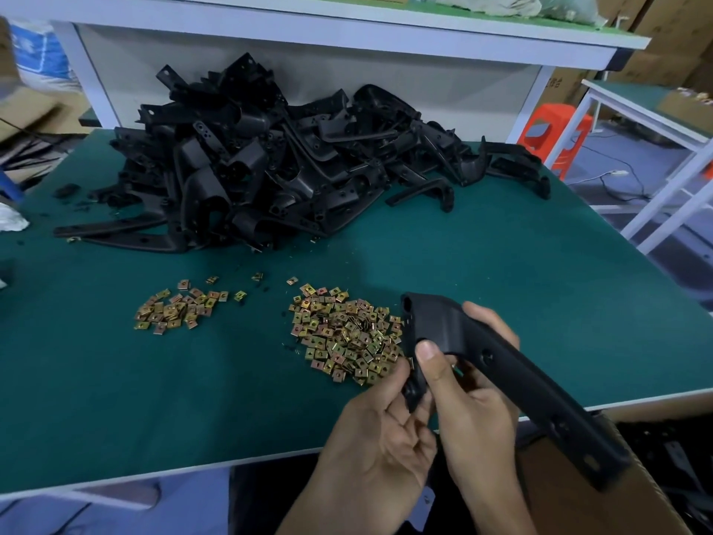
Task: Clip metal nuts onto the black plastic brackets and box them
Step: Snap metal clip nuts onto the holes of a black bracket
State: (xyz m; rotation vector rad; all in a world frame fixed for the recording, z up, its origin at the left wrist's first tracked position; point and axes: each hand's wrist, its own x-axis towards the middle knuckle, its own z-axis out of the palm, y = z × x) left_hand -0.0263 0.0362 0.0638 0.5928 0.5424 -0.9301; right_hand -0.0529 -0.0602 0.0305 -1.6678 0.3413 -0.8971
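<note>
Currently, head view: right hand grips bracket just right of the big nut pile; left hand pinches its lower tab, nut not visible. Likely the clipping step. Next: press nut home, then into box further right.
</note>
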